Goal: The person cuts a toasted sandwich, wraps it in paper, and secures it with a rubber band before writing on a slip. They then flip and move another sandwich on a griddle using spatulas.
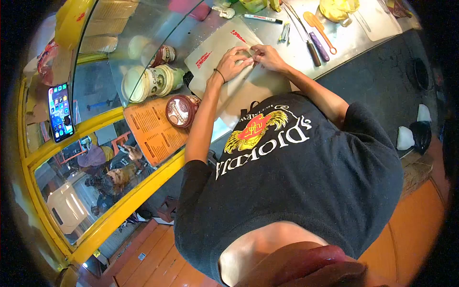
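Note:
My left hand (234,63), with a dark band on its wrist, rests on a sheet of pale wrapping paper (201,50) with red print. My right hand (268,58) meets it at the paper's middle. Both hands have their fingers bent and fingertips together, pinching the paper where a fold or edge runs between them. What lies under the fingertips is hidden. Brownish paper (267,85) stretches from the hands toward my body. Beyond my right hand lie a white marker (263,18) and a small bundle of thin packets (285,32).
On the metal counter's right lie a black-handled knife (313,53), a purple-handled tool (319,47), an orange spatula (321,31), a yellow bag (338,9) and a white board (377,19). Left are tubs (167,79), a brown-lidded jar (180,112), an orange menu (155,129) and a phone (61,112).

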Tool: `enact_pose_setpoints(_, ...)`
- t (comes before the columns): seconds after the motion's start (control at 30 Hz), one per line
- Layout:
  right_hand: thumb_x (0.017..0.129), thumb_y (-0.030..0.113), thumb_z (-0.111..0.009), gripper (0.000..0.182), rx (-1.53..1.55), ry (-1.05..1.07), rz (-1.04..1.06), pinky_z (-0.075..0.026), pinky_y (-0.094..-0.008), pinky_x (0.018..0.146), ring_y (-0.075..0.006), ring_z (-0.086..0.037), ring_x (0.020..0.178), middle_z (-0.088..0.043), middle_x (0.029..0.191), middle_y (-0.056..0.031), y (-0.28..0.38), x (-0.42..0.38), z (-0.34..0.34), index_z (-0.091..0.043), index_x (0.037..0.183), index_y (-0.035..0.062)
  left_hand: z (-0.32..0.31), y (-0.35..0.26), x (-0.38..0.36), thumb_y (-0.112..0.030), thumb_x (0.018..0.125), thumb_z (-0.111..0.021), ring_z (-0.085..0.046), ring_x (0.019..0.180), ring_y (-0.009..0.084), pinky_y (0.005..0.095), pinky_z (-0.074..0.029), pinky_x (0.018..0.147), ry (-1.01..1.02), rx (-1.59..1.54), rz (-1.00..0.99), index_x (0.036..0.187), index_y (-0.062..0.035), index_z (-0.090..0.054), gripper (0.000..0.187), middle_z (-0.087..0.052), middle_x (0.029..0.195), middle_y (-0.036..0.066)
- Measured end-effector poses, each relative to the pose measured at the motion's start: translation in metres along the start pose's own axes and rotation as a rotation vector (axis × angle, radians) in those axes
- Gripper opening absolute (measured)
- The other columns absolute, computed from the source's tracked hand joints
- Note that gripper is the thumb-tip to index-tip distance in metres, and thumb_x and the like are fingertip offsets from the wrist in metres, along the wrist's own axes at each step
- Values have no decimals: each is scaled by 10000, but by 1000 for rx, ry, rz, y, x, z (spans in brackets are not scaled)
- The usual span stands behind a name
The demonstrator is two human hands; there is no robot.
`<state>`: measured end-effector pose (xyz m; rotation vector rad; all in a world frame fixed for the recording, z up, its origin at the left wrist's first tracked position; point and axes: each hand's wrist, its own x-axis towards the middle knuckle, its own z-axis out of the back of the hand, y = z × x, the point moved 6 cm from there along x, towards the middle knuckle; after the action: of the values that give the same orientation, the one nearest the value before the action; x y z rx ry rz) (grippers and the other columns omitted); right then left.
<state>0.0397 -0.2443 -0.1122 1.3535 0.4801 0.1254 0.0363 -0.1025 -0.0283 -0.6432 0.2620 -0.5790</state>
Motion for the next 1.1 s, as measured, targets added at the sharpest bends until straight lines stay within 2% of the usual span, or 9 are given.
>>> enact_pose_setpoints(0.23, 864, 21, -588, 408, -14, 99, 437, -527, -341, 684, -218, -661, 800, -704, 885, -133, 34, -13, 17, -543, 1269, 22, -8, 14, 9, -243, 906, -598, -595, 1097, 263, 351, -447, 965, -23, -15, -54, 891, -61, -756, 241, -615, 1220, 115)
enact_pose_setpoints(0.33, 809, 38, -552, 553, -803, -232, 680, -405, -478, 1030, -308, -527, 1229, -576, 1304, -146, 14, 4, 70, -489, 1354, 106, -8, 13, 9, -244, 900, -610, -640, 936, 239, 330, -479, 879, 108, -130, 99, 887, -59, -749, 232, -676, 994, 94)
enact_pose_setpoints(0.4, 768, -4, -530, 626, -1243, -119, 355, -196, -677, 1092, -271, -343, 1390, -421, 1474, -67, 5, 6, 97, -476, 1377, 131, -7, 13, 11, -242, 894, -621, -641, 908, 237, 328, -482, 862, 62, -118, 91, 885, -54, -744, 225, -676, 964, 92)
enact_pose_setpoints(0.53, 747, -22, -489, 574, -1288, 152, 309, -149, -537, 1170, -276, -330, 1404, -451, 1447, -81, 10, -3, 118, -537, 1310, 78, -4, -1, 9, -265, 874, -649, -646, 873, 282, 361, -493, 819, -23, -176, 101, 900, -25, -717, 251, -679, 933, 125)
enact_pose_setpoints(0.77, 808, 3, -531, 489, -1327, -113, 449, -288, -478, 1095, -266, -484, 1251, -544, 1322, -101, 34, -16, 136, -530, 1290, 86, -10, 16, 10, -225, 884, -650, -654, 846, 174, 298, -490, 808, 29, -93, 123, 827, -29, -730, 219, -700, 916, 80)
enact_pose_setpoints(0.83, 835, 365, -657, 583, -1255, 356, 59, -130, -496, 1190, -378, -330, 1365, -470, 1367, -113, 55, -26, 130, -478, 1332, 118, -11, 15, 8, -223, 883, -653, -655, 839, 170, 295, -490, 806, 38, -114, 146, 814, -27, -731, 221, -701, 898, 77)
enact_pose_setpoints(0.87, 850, 356, -642, 552, -1117, 376, 121, -309, -505, 1114, -375, -408, 1294, -500, 1316, -139, -19, 35, 130, -493, 1298, 70, -10, 14, 10, -221, 882, -657, -655, 831, 166, 292, -490, 803, 35, -137, 159, 802, -26, -733, 224, -702, 880, 75)
enact_pose_setpoints(0.97, 834, 35, -546, 425, -937, -59, 669, -317, -465, 1066, -302, -543, 1163, -600, 1223, -119, 35, 0, 117, -526, 1256, 84, -9, 15, 8, -211, 879, -660, -658, 810, 169, 290, -494, 794, -1, -121, 165, 812, -16, -730, 218, -705, 856, 77)
enact_pose_setpoints(1.1, 816, 77, -602, 350, -403, 19, 744, -477, -429, 837, -338, -604, 983, -614, 1061, -192, 38, -13, 67, -513, 1149, 20, -8, 14, 7, -205, 870, -668, -665, 810, 178, 294, -502, 791, -12, -116, 176, 833, -8, -729, 209, -712, 867, 84)
